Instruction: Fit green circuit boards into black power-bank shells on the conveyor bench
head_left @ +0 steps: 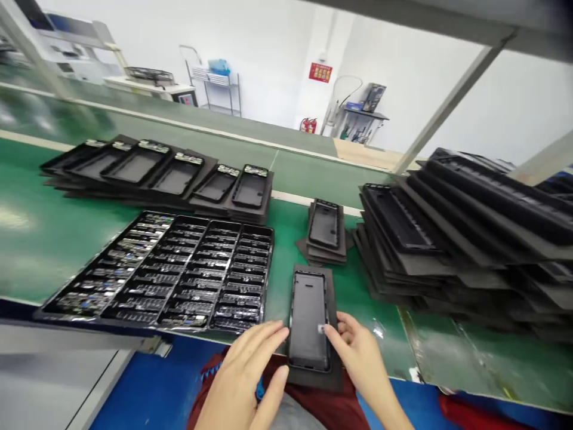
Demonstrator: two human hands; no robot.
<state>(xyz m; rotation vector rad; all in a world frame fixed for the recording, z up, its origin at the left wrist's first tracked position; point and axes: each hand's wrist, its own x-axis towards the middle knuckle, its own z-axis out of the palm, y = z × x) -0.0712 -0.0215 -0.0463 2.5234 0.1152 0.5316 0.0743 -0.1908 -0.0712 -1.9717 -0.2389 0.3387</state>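
Observation:
A black phone-shaped housing (308, 310) lies open side up on a dark foam sheet (332, 298) at the green table's front edge. My left hand (246, 370) is at the housing's left side, fingers stretched and thumb apart, with nothing in it. At the housing's right edge, my right hand (356, 349) has its index finger or thumb on a small whitish piece (321, 328) inside; its other fingers curl beside the foam sheet. Whether it grips the piece is unclear. To the left sits a black compartment tray (210, 275) with small circuit boards, mostly in its left column.
Behind the housing is a small stack (326, 227) of foam sheets topped by another housing. Tall stacks of housings and sheets (447, 233) rise at right. More housings (174, 173) with boards lie at back left. A metal post (452, 101) slants at right.

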